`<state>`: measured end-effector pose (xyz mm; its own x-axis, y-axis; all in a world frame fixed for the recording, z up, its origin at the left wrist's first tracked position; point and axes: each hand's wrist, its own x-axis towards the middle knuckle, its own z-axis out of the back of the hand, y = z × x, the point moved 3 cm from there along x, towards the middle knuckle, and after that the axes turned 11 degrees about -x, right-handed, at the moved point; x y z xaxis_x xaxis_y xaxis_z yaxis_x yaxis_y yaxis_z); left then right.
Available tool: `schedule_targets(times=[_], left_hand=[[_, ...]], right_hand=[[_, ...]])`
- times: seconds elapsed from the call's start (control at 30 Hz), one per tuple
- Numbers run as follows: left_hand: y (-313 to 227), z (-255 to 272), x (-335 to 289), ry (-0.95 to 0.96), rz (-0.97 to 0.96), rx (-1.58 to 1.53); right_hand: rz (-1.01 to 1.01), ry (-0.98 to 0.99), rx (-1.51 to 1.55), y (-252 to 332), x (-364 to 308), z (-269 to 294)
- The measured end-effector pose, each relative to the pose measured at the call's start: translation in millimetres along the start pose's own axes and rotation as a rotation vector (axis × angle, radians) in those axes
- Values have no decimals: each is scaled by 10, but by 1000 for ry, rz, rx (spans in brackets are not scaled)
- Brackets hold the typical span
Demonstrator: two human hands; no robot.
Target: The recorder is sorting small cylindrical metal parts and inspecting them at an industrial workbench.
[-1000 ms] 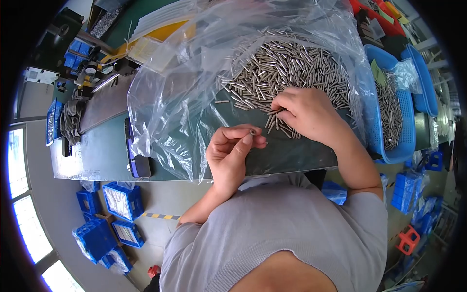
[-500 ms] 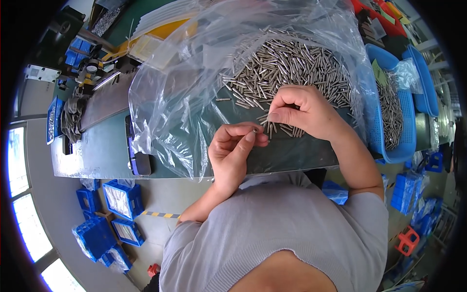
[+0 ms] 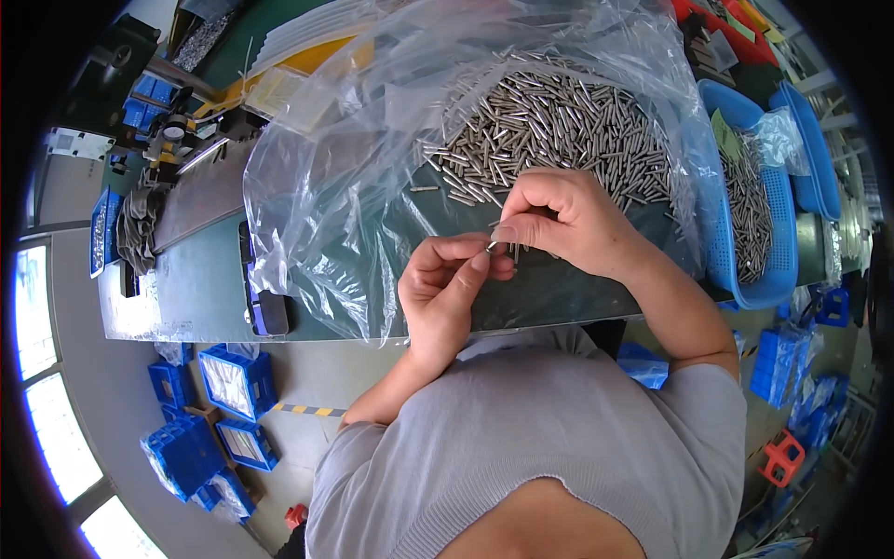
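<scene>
Right hand's shift: half a second ago the right hand [image 3: 575, 222] is apart from the left; now its fingertips meet the left ones. Judging by this, the work moves from picking at the pile to close fingertip handling.
Left hand: the left hand [image 3: 440, 284] pinches a small metal piece [image 3: 490, 247] between thumb and forefinger, little changed in place.
Right hand's grip: thumb and forefinger narrow, pinching at that same piece; whether a separate pin is there too is hidden.
Metal piece: at the meeting fingertips, above the table's near edge.
Pins: a broad pile of metal pins [image 3: 559, 130] lies beyond the hands, with one stray pin [image 3: 424, 189] to its left.
Tabletop: dark green table [image 3: 196, 293], partly under a crumpled clear plastic sheet [image 3: 321, 238].
Right side: a blue plastic basket [image 3: 780, 233] holds more pins.
Room: blue crates [image 3: 186, 456], striped floor tape [image 3: 307, 410], a red stool [image 3: 782, 457].
</scene>
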<state>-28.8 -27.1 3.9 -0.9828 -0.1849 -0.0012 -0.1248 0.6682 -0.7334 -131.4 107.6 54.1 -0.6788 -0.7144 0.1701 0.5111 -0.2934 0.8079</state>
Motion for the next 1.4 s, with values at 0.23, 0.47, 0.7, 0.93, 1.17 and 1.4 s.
schedule_targets(times=[0.23,0.47,0.7,0.93,1.17,1.4], left_hand=[[-3,11,-3,-13,-7,-24],[-13,-6,7,-6,-4,-22],[-11,-4,22,10,-26,-24],[-22,-25,20,-18,-4,-33],[-7,24,4,-60,-53,-96],[-24,18,3,-72,-54,-119]], right_hand=[[-9,1,3,13,7,-5],[10,-45,45,16,-7,-34],[-193,138,203,-22,25,-180],[8,-25,90,-40,-21,-222],[-372,31,927,-238,8,30],[59,-25,-306,-162,14,-25]])
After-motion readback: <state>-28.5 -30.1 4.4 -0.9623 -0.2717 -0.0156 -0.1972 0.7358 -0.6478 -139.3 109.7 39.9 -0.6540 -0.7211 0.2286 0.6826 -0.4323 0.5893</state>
